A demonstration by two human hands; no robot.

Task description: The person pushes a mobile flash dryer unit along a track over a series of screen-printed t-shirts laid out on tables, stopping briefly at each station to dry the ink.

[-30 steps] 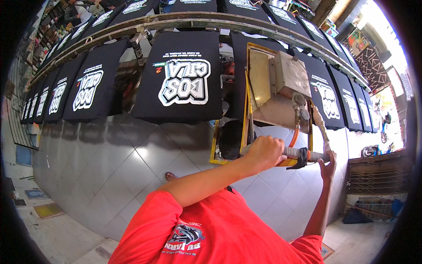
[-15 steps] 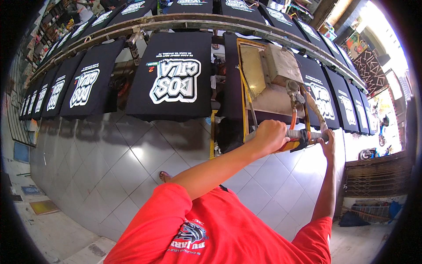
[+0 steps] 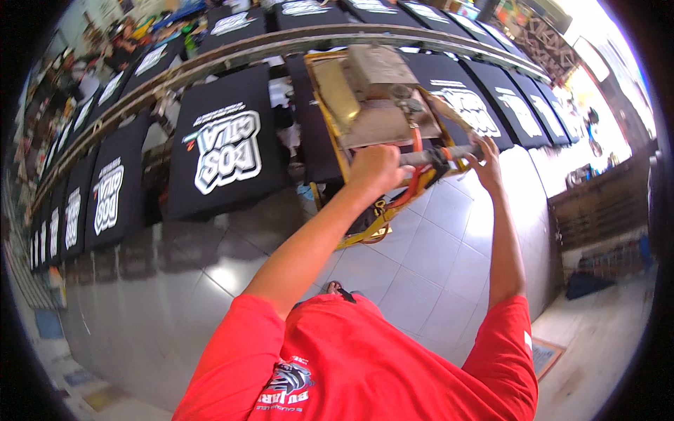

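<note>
A yellow-framed metal rig [image 3: 335, 133], probably a dryer, lies over a black shirt [image 3: 309, 133] in the near row. On it are a metal box [image 3: 379, 70], a round valve-like fitting [image 3: 404, 95] and an orange hose [image 3: 416, 138]. A taped handle bar [image 3: 456, 151] runs along its near side. My left hand [image 3: 378, 168] is closed around the bar's left part. At its right end, my right hand [image 3: 486, 163] has its fingers curled about the bar. Left of the rig lies another black shirt [image 3: 182, 158] with a white print, stretched flat.
More printed black shirts [image 3: 112, 186] line both sides of a long rail [image 3: 281, 44]. Grey tiles [image 3: 421, 245] cover the floor. A slatted brown structure [image 3: 597, 217] stands at the right. In the far left background there are people [image 3: 119, 49].
The view has turned, so the rig and shirts appear farther left. The rig's near side and handle look tilted differently. Both hands stay on the bar.
</note>
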